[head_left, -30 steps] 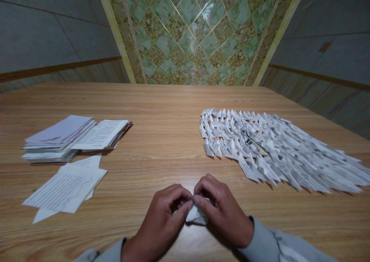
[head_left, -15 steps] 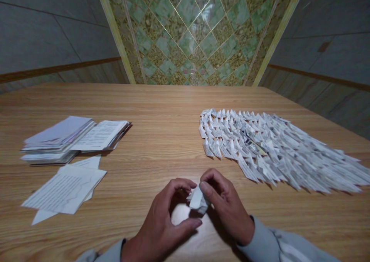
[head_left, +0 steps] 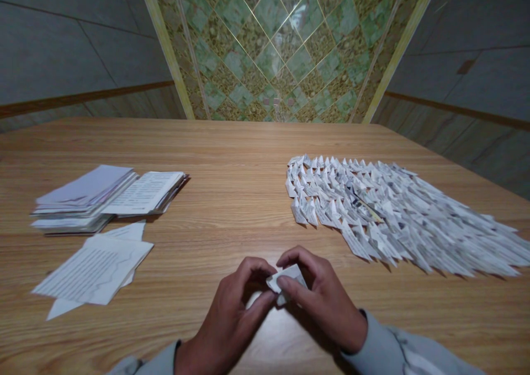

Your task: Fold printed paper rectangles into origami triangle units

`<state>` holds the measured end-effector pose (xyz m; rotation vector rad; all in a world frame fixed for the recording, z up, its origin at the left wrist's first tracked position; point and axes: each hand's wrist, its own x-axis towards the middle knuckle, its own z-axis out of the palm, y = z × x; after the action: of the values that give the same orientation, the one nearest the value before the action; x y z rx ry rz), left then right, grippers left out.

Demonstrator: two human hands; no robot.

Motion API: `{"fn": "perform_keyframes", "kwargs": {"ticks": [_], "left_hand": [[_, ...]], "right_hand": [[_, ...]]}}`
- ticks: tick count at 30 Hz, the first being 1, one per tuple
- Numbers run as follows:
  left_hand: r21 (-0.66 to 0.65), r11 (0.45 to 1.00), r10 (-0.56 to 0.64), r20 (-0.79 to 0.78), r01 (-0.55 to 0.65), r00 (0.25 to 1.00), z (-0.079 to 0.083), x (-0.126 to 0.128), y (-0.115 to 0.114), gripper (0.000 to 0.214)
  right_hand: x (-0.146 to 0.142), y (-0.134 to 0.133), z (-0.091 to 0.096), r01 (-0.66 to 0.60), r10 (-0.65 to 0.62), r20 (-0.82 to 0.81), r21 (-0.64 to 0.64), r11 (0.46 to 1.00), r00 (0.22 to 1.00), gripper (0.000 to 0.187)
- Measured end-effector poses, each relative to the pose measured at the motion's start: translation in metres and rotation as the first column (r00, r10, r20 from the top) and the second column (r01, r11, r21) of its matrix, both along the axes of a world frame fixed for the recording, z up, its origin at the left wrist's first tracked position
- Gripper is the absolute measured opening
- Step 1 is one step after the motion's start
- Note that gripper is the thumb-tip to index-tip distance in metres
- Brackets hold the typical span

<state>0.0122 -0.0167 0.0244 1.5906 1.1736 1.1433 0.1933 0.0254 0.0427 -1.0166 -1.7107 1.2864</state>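
A small piece of folded paper (head_left: 295, 271) is held between my two hands, above the near middle of the table. My left hand (head_left: 237, 303) pinches its left corner between thumb and fingertips. On the other side, my right hand (head_left: 325, 297) grips it with the thumb laid across the near face and the fingers behind. Part of the paper is hidden by my right thumb. To the right lie many folded paper boats (head_left: 331, 209), set in rows close together.
On the left, a thick paper stack (head_left: 85, 187) stands beside a lower stack of printed sheets (head_left: 144, 193). Loose printed sheets (head_left: 93, 273) lie nearer. The wooden table (head_left: 223, 193) reaches back toward a green tiled wall (head_left: 271, 60).
My left thumb has closed in onto the folded paper. The paper has turned and now shows a wider flat face, with my right thumb lower across it.
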Motion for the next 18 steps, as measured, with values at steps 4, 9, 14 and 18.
{"fn": "perform_keyframes", "kwargs": {"ticks": [4, 9, 14, 18], "left_hand": [[0.165, 0.986, 0.01, -0.127, 0.011, 0.992, 0.005, -0.003, 0.003, 0.01], [0.246, 0.967, -0.015, -0.212, 0.068, 0.977, 0.012, -0.005, 0.006, 0.014], [0.201, 0.977, -0.03, -0.168, 0.064, 0.985, 0.013, -0.006, 0.005, 0.015], [0.164, 0.985, -0.032, -0.144, 0.056, 0.989, 0.012, -0.005, 0.006, 0.015]], "right_hand": [[-0.001, 0.002, 0.001, -0.013, 0.009, -0.071, -0.059, 0.998, 0.997, 0.012], [-0.002, 0.003, 0.001, -0.005, 0.004, -0.057, -0.019, 1.0, 0.998, 0.009], [-0.001, 0.002, 0.002, 0.014, -0.014, -0.007, 0.023, 1.0, 1.0, 0.006], [0.0, 0.002, 0.0, 0.015, -0.017, 0.043, 0.05, 0.999, 0.999, 0.004]]}}
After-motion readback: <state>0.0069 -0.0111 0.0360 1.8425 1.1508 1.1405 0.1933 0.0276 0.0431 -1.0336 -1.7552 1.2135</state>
